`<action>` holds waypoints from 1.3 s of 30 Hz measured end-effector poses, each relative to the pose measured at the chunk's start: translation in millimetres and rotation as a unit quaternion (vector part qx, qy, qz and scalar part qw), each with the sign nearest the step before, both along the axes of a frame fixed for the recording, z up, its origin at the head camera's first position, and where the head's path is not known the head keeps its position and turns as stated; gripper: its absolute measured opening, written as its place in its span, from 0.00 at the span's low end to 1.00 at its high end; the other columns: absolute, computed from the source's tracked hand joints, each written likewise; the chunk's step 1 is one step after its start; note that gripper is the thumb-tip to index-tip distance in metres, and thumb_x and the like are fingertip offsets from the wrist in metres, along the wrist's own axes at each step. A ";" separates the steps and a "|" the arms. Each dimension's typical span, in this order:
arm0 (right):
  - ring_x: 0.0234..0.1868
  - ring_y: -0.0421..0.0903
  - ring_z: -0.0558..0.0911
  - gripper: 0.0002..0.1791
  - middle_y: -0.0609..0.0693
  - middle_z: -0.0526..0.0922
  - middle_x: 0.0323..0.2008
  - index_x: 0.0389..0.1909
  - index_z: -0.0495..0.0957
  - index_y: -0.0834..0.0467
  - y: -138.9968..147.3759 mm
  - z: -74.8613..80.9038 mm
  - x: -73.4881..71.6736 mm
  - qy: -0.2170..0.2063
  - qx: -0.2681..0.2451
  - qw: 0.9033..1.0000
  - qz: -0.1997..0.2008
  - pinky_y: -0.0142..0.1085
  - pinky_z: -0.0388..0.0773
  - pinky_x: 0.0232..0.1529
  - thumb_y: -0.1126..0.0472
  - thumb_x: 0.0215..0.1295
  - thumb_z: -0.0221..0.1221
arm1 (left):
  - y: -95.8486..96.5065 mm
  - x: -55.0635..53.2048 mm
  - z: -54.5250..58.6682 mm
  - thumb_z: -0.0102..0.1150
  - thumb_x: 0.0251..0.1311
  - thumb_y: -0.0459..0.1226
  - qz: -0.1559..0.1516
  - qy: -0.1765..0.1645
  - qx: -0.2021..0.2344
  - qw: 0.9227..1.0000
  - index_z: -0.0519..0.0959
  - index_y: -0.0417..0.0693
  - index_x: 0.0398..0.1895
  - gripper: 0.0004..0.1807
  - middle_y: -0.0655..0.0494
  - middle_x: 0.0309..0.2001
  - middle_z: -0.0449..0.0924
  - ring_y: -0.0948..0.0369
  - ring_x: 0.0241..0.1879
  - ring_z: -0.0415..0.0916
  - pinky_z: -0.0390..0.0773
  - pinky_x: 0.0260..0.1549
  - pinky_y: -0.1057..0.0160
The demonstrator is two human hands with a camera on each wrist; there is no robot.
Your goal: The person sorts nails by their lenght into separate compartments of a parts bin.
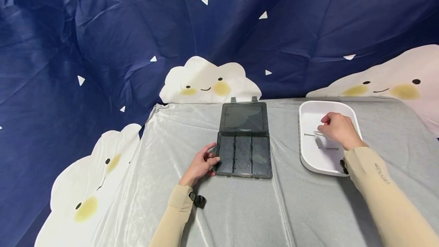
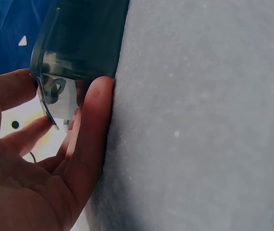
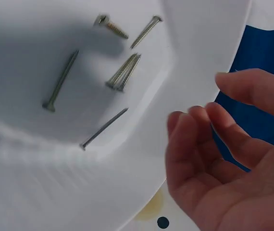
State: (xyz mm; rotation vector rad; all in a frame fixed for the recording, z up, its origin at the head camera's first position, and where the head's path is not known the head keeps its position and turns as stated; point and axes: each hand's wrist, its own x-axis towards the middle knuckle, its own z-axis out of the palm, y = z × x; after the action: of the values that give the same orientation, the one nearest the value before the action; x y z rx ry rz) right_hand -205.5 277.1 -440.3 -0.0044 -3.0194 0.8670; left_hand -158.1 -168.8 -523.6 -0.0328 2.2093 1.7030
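Note:
An open dark translucent compartment box (image 1: 225, 159) lies on the grey cloth, its lid (image 1: 244, 117) folded back. Several thin nails or screws (image 1: 240, 147) lie in its middle section. My left hand (image 1: 200, 165) grips the box's left edge, with thumb and fingers around the side wall in the left wrist view. Over the white tray (image 1: 308, 115) on the right hovers my right hand (image 1: 338, 128), its fingers bent loosely and nothing between them. In the right wrist view the tray holds several screws (image 3: 61, 82) and a thin nail (image 3: 103, 129).
Grey plush cloth (image 1: 288, 201) covers the table, with bare cloth between box and tray. Behind hangs a dark blue curtain (image 1: 233, 26) with clouds and white triangles. A small black wrist device (image 1: 199, 200) sits by the left sleeve.

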 end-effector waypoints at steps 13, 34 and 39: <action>0.37 0.65 0.75 0.19 0.71 0.77 0.36 0.38 0.73 0.74 10.1 -6.3 -15.6 -0.106 0.065 0.992 0.007 0.51 0.76 0.34 0.59 0.55 0.55 | 1.1 1.0 1.7 0.61 0.62 0.34 0.005 0.000 -0.009 1.000 0.63 0.59 0.71 0.34 0.53 0.40 0.67 0.62 0.26 0.66 0.87 0.20 0.57; 0.43 0.79 0.73 0.18 0.80 0.74 0.39 0.39 0.72 0.78 15.0 -25.1 -19.1 -0.153 0.118 0.981 -0.012 0.66 0.76 0.41 0.66 0.52 0.56 | 4.5 9.6 33.3 0.59 0.62 0.30 -0.013 -0.005 0.009 1.000 0.59 0.46 0.73 0.35 0.50 0.40 0.69 0.60 0.27 0.67 0.87 0.25 0.48; 0.38 0.75 0.76 0.16 0.78 0.75 0.35 0.37 0.72 0.79 15.3 -27.3 -18.2 -0.134 0.131 0.982 -0.006 0.64 0.77 0.39 0.68 0.53 0.53 | 4.2 9.5 32.9 0.59 0.63 0.30 -0.014 -0.005 0.007 1.000 0.59 0.47 0.73 0.35 0.50 0.40 0.69 0.59 0.29 0.68 0.88 0.24 0.49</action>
State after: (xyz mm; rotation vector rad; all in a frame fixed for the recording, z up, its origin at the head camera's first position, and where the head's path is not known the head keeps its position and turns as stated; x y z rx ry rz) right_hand -223.7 292.4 -467.6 -0.1506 -3.3559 0.4964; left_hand -148.6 -164.7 -490.6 -0.0066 2.1799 1.6986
